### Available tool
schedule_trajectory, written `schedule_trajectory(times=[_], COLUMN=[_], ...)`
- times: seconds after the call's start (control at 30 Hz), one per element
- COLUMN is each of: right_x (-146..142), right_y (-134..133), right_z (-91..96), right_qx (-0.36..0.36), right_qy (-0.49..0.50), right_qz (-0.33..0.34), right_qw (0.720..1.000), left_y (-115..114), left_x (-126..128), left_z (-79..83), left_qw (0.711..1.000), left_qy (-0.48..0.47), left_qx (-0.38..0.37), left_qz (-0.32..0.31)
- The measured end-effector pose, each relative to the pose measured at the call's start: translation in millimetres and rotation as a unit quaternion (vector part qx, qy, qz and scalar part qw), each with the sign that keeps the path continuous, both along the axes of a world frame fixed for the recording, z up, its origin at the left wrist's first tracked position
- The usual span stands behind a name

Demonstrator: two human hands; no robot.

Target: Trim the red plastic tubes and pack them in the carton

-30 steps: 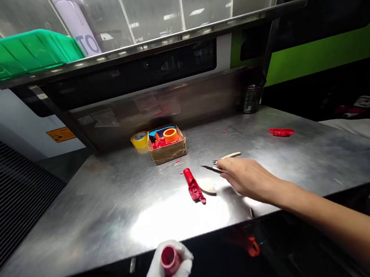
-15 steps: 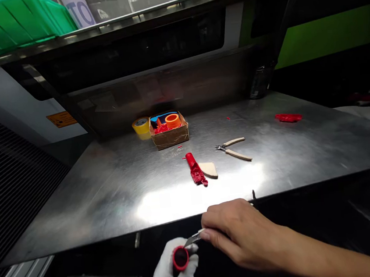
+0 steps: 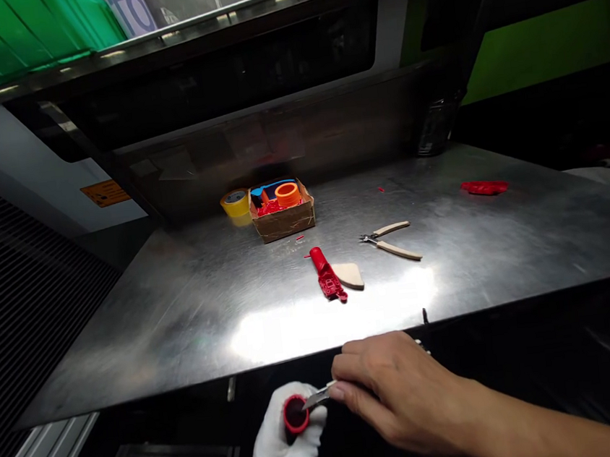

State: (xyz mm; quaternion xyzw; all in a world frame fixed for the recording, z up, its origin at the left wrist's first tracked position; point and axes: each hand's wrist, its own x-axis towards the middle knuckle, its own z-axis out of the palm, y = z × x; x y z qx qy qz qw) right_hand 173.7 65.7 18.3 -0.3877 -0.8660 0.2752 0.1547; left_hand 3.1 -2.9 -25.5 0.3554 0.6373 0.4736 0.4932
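Note:
My left hand (image 3: pixel 282 440), in a white glove, is shut around a short red plastic tube (image 3: pixel 295 414) below the table's front edge. My right hand (image 3: pixel 404 392) is bare and pinches a hobby knife, whose metal blade (image 3: pixel 317 398) reaches the tube's rim. Most of the knife's handle is hidden by my fingers. On the steel table (image 3: pixel 185 328) lie a long red moulded part (image 3: pixel 327 277), a beige wedge-shaped pad (image 3: pixel 349 275) touching it, and beige-handled pliers (image 3: pixel 388 241).
A cardboard box (image 3: pixel 283 220) holds red, orange and blue pieces, with a yellow tape roll (image 3: pixel 235 203) beside it. A red part (image 3: pixel 484 187) lies at the right. A dark bottle (image 3: pixel 436 127) stands behind the table, and a green crate (image 3: pixel 17 30) sits on the shelf above.
My right hand has moved from over the table, near the pliers, to the red tube, bringing the knife with it. The view has tilted downward, and the table sits higher in the frame.

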Motion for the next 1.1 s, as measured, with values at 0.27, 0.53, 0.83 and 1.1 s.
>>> schedule_trajectory(times=[0.27, 0.53, 0.83, 1.1], right_x=[-1, -5, -8, -10], right_y=[-4, 0, -12, -7], right_z=[1.3, -5.7, -4.8, -8.0], right_qx=[-0.033, 0.009, -0.031, 0.000], right_qy=[0.054, 0.038, 0.053, 0.039], right_qz=[0.007, -0.025, 0.011, -0.042], right_qw=[0.998, 0.999, 0.998, 0.998], left_y=[4, 4, 8, 7], left_x=[0, 2, 4, 5], left_z=[0.5, 0.7, -6.0, -4.0], left_qw=[0.999, 0.996, 0.994, 0.996], left_qy=[-0.031, 0.061, -0.064, -0.010], left_qx=[0.029, 0.047, 0.069, 0.062], left_qz=[0.023, 0.043, 0.063, 0.057])
